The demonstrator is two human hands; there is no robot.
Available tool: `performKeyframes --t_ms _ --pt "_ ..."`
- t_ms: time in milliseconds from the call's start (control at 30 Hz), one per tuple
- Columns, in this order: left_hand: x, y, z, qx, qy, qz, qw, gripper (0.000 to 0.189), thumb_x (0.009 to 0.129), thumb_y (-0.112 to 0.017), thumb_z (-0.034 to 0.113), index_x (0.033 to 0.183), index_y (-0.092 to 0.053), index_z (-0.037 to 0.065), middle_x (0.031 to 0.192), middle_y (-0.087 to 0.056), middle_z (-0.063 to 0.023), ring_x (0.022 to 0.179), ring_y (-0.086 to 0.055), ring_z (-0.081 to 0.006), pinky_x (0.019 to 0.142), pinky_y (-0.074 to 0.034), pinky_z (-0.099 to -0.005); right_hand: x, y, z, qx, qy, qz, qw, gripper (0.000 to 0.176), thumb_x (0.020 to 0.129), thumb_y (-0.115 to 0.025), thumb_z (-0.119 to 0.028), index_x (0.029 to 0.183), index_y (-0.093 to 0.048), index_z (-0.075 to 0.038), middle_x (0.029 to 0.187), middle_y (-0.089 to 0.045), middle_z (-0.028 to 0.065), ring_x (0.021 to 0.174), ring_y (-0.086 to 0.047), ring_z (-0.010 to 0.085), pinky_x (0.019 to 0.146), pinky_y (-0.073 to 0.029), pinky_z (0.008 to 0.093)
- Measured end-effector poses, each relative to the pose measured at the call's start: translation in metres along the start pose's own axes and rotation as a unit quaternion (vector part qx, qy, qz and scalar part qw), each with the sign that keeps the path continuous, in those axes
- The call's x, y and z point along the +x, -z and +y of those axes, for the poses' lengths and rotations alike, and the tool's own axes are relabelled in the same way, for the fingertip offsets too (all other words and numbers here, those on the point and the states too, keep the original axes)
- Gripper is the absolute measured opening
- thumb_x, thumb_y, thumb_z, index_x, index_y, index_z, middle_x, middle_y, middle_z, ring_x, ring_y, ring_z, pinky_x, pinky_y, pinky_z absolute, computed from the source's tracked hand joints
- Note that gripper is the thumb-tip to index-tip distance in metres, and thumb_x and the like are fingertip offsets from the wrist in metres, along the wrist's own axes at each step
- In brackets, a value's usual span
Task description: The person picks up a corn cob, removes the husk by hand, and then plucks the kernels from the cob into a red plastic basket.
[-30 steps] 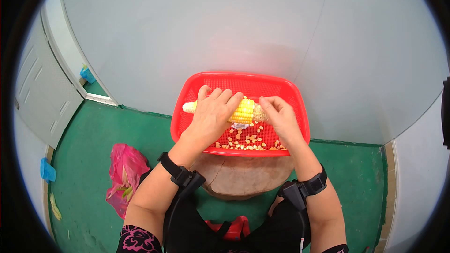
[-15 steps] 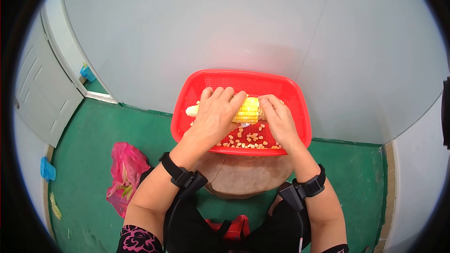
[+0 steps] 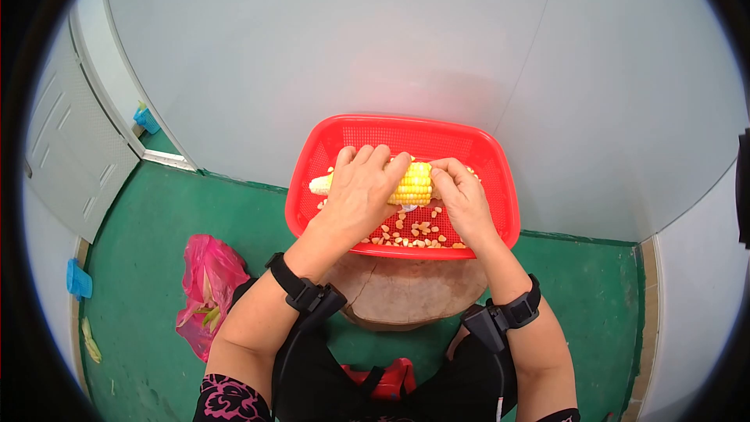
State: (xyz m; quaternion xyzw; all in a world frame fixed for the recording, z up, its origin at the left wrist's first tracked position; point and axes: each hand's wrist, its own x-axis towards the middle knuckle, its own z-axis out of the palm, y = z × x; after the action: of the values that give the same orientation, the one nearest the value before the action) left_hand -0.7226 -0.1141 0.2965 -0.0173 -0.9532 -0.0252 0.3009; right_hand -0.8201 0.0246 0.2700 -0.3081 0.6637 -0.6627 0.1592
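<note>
An ear of corn [image 3: 414, 185] lies level over a red mesh basket [image 3: 500, 152], its pale bare tip pointing left. Wrapped over its left half is my left hand [image 3: 361, 187], closed on the cob. At the right end, my right hand [image 3: 464, 199] is closed too, thumb and forefinger pressed against the edge of the kernel rows; whatever sits under these fingertips is hidden. Loose corn kernels [image 3: 423, 227] are scattered on the basket floor below the ear, mostly along the near side.
The basket rests on a round wooden stump [image 3: 414, 289] close to the wall [image 3: 375, 39]. On the green floor to the left lies a pink plastic bag [image 3: 209, 281] with husks. A husk scrap [image 3: 91, 341] and a blue container [image 3: 78, 280] are farther left.
My right thumb and fingers have shifted slightly at the ear's right end. My left hand keeps its hold, and the ear stays in place.
</note>
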Motion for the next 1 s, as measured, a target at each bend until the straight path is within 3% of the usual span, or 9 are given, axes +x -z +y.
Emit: performKeyframes --t_ms 233,333,433,533,633,833,933,1000 --pt "0.0 0.001 -0.001 0.002 -0.002 0.002 1.0 0.058 0.05 -0.078 0.013 0.102 -0.053 0.009 0.085 -0.052 -0.0065 0.084 -0.053 -0.0236 0.074 -0.035 -0.0356 0.0 0.003 0.0 0.009 -0.023 -0.001 1.0 0.024 0.089 -0.043 -0.016 0.101 -0.055 0.001 0.095 -0.058 0.0127 0.086 -0.057 0.0189 0.075 -0.047 0.0299" --pt "-0.001 -0.002 -0.005 0.002 0.001 0.008 1.0 0.058 0.05 -0.079 0.014 0.101 -0.053 0.009 0.085 -0.052 -0.0065 0.084 -0.052 -0.0236 0.073 -0.036 -0.0357 -0.002 0.004 -0.006 -0.199 0.189 0.056 0.96 0.02 0.086 -0.048 -0.011 0.102 -0.056 0.001 0.103 -0.054 0.0144 0.088 -0.057 0.0224 0.078 -0.047 0.0307" --pt "-0.002 -0.001 -0.008 0.01 0.006 0.01 1.0 0.058 0.05 -0.079 0.014 0.101 -0.053 0.009 0.085 -0.052 -0.0066 0.084 -0.052 -0.0236 0.073 -0.036 -0.0361 -0.005 0.003 -0.009 -0.233 0.227 0.019 0.945 0.011 0.082 -0.054 -0.004 0.09 -0.057 0.002 0.106 -0.052 0.0119 0.085 -0.057 0.0179 0.076 -0.046 0.0285" --pt "-0.003 -0.001 -0.009 0.013 0.014 0.0 1.0 0.058 0.05 -0.079 0.014 0.101 -0.053 0.009 0.085 -0.052 -0.0066 0.083 -0.052 -0.0237 0.073 -0.036 -0.0363 -0.007 0.004 -0.018 -0.22 0.215 -0.005 0.951 0.008 0.077 -0.056 0.002 0.085 -0.055 0.002 0.104 -0.052 0.0112 0.086 -0.056 0.0173 0.075 -0.047 0.029" --pt "-0.003 -0.003 -0.009 0.015 0.023 0.001 1.0 0.057 0.05 -0.078 0.014 0.101 -0.053 0.009 0.085 -0.052 -0.0067 0.083 -0.052 -0.0238 0.073 -0.036 -0.0363 -0.004 0.006 -0.009 -0.201 0.206 -0.018 0.958 0.01 0.074 -0.053 0.002 0.084 -0.052 0.001 0.1 -0.051 0.0127 0.087 -0.057 0.0246 0.075 -0.047 0.0324" --pt "-0.002 -0.005 -0.011 0.034 0.008 0.021 0.999 0.056 0.05 -0.077 0.012 0.101 -0.053 0.009 0.085 -0.052 -0.0064 0.083 -0.051 -0.0239 0.073 -0.036 -0.0363 0.001 0.003 -0.002 -0.103 0.179 0.03 0.978 0.013 0.07 -0.053 0.001 0.082 -0.053 0.001 0.101 -0.052 0.013 0.091 -0.056 0.0244 0.077 -0.046 0.0316" --pt "-0.002 -0.005 -0.009 0.033 0.007 0.026 0.999 0.055 0.051 -0.076 0.012 0.101 -0.053 0.009 0.085 -0.052 -0.0063 0.083 -0.051 -0.0236 0.073 -0.035 -0.0362 -0.006 0.005 -0.015 -0.182 0.174 -0.024 0.968 0.011 0.073 -0.052 0.006 0.083 -0.053 0.0 0.107 -0.049 0.0102 0.1 -0.053 0.0186 0.085 -0.047 0.0298" --pt "-0.001 -0.004 -0.01 0.039 0.011 0.027 0.999 0.054 0.051 -0.076 0.012 0.101 -0.053 0.009 0.085 -0.052 -0.0062 0.083 -0.051 -0.0233 0.074 -0.035 -0.0364 -0.004 0.009 -0.008 -0.181 0.197 -0.016 0.963 0.014 0.072 -0.053 0.001 0.086 -0.055 0.0 0.109 -0.051 0.013 0.1 -0.054 0.024 0.085 -0.045 0.0314"
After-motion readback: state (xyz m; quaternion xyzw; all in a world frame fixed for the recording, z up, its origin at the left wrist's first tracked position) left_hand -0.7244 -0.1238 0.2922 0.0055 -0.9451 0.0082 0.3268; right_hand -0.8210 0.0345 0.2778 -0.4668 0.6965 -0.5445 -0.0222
